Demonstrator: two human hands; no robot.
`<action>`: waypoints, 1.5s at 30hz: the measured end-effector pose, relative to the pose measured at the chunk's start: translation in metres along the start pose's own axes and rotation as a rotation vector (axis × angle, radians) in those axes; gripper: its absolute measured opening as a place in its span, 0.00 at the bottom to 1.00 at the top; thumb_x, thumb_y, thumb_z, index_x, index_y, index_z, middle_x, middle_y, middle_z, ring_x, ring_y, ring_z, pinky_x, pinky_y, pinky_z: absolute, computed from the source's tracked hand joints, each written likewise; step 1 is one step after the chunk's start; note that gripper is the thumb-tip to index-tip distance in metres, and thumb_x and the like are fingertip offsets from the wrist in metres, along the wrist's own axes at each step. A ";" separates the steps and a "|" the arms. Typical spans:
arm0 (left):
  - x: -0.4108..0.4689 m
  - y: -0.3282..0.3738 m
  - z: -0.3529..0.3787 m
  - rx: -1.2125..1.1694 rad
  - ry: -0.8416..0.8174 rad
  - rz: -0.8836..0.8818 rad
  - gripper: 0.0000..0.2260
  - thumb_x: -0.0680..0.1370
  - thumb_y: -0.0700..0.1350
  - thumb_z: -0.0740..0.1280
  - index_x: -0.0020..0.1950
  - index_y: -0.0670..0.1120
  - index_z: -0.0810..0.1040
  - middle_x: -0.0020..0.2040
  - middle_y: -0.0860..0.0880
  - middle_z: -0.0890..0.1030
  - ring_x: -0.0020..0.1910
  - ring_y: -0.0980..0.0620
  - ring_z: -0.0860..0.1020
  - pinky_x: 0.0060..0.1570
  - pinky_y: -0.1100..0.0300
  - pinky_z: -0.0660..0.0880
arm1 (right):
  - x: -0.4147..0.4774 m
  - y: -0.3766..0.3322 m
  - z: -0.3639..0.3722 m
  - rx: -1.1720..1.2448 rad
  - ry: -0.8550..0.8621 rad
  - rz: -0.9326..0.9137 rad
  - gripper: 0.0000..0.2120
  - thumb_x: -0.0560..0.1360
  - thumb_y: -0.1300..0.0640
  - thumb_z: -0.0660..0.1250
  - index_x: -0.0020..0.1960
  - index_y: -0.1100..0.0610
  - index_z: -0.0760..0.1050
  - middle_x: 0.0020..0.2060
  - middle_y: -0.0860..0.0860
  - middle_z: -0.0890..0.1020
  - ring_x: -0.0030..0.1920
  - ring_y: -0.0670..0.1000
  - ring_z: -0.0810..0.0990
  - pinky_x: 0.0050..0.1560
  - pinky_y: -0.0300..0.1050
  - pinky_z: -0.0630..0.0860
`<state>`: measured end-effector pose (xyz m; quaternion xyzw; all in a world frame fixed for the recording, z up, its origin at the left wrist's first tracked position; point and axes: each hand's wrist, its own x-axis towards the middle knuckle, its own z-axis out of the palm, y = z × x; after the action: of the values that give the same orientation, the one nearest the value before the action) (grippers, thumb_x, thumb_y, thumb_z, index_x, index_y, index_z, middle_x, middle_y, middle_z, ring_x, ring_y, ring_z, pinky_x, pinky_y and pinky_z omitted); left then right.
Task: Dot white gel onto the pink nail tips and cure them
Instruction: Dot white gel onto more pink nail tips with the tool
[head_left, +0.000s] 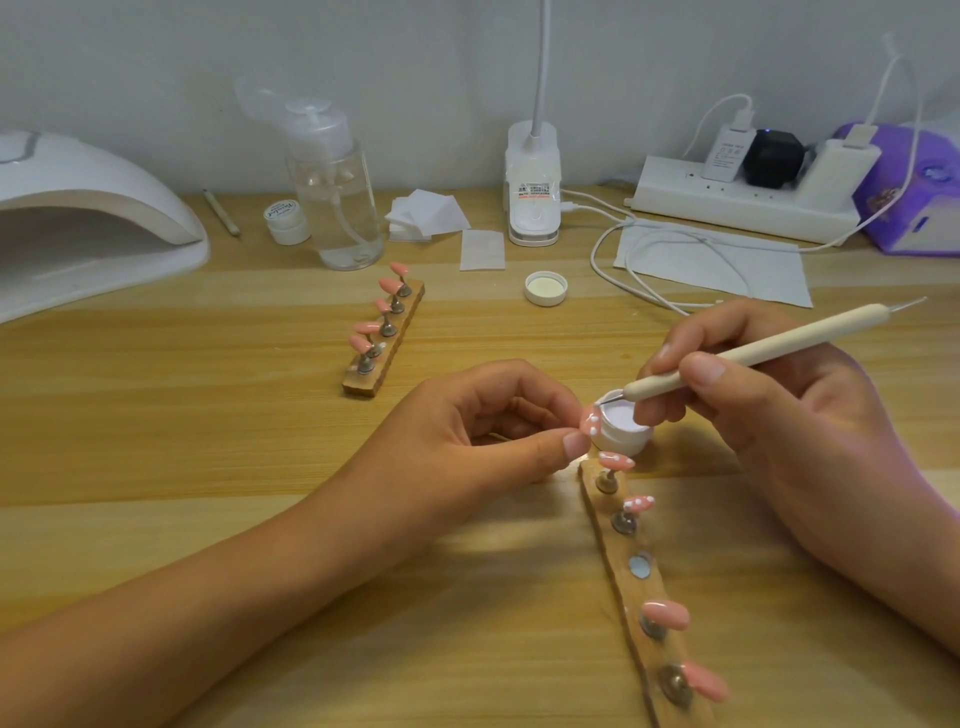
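From my end: L hand (467, 431) is in a pinch, thumb + index finger clamped on a pink tip (591, 422) that carries white dots. The tip is held just beside the rim of the gel pot (623, 439). R hand (769, 400) grips the dotting pen (753, 353) pencil-style, fingers wrapped round the lower shaft. The pen's metal point dips into the white gel in the pot.

The pot sits open on the wooden table (156, 415) at the far end of the near holder (631, 592); can't tell if they touch.

Near holder is a wooden strip running toward me. Its layout, far to near:
- two dotted tips (616, 461) on stems
- one bare magnet spot (640, 566)
- two plain tips (665, 614), pink w/ no dots on them

Far holder (400, 327) lies mid-table, well apart from the hands, w/ five pink tips on stems.

A white lid (545, 288) lies open side up further back. The curing lamp (78, 208) sits at the far L, opening facing the table centre.

Along the wall, L to R:
- thin wooden stick (222, 213)
- small white jar (285, 221)
- clear pump bottle (337, 197)
- stack of wipes (426, 213)
- desk-lamp base (533, 182)
- power strip (743, 202) w/ chargers plugged in
- purple pack (914, 192) at the R edge
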<state>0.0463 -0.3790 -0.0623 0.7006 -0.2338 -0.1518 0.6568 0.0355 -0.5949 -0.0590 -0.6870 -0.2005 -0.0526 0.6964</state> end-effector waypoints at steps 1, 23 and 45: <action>0.000 0.000 0.000 -0.002 -0.001 0.000 0.04 0.72 0.43 0.73 0.44 0.52 0.83 0.40 0.53 0.82 0.41 0.58 0.79 0.44 0.64 0.76 | 0.000 0.000 0.000 0.000 0.002 -0.001 0.10 0.71 0.43 0.71 0.45 0.49 0.80 0.37 0.51 0.82 0.41 0.52 0.81 0.45 0.40 0.76; -0.014 0.016 0.012 0.239 0.149 0.184 0.05 0.70 0.50 0.75 0.39 0.53 0.81 0.40 0.53 0.77 0.38 0.53 0.75 0.37 0.64 0.69 | 0.009 0.003 -0.013 0.143 0.153 0.014 0.06 0.73 0.53 0.64 0.42 0.49 0.80 0.37 0.49 0.82 0.39 0.48 0.79 0.43 0.39 0.76; -0.023 0.005 0.022 0.763 -0.070 0.380 0.03 0.72 0.49 0.75 0.39 0.52 0.84 0.31 0.62 0.65 0.33 0.69 0.67 0.35 0.74 0.60 | 0.007 0.000 -0.006 -0.174 0.136 -0.084 0.03 0.77 0.58 0.65 0.48 0.53 0.78 0.39 0.43 0.81 0.41 0.41 0.79 0.44 0.31 0.74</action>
<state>0.0148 -0.3852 -0.0611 0.8322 -0.4205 0.0456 0.3586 0.0427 -0.5992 -0.0566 -0.7306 -0.1762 -0.1452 0.6435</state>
